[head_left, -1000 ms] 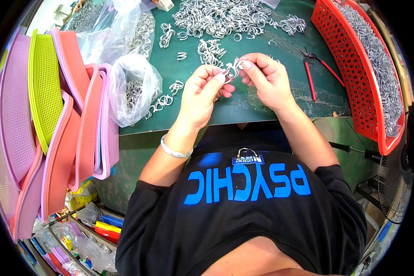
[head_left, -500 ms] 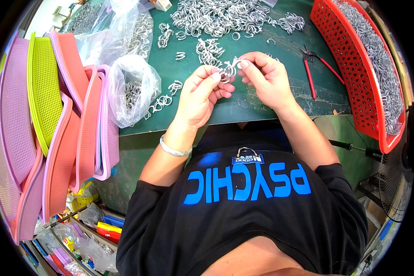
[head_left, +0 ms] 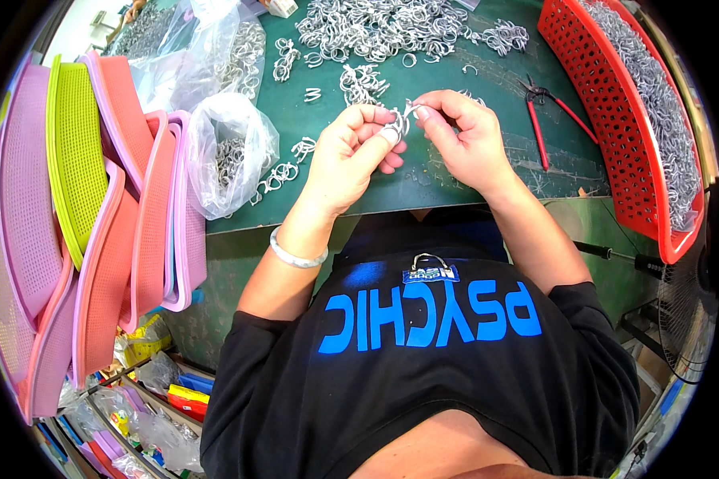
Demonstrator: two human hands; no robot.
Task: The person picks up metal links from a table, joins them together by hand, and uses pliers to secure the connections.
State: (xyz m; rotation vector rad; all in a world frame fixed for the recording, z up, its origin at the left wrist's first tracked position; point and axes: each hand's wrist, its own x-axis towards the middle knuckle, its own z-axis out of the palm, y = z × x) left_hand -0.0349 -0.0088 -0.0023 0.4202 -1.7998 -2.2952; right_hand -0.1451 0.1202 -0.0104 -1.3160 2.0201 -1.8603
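Note:
Over the near part of the green table, my left hand pinches a small cluster of silver-grey rings between thumb and fingers. My right hand closes thumb and forefinger on the cluster's right end, so both hands meet on it. What lies under the fingertips is partly hidden. Just beyond the hands sits a small heap of similar rings. Left of my left hand lie a few joined rings and another short piece.
A big pile of rings covers the far table. Red-handled cutting pliers lie right, before a red basket of grey pieces. At left stand a clear plastic bag with rings and stacked coloured baskets.
My left thumb has shifted a little to the right and further over the ring cluster. The cluster has turned slightly, and my right hand keeps its pinch almost in place.

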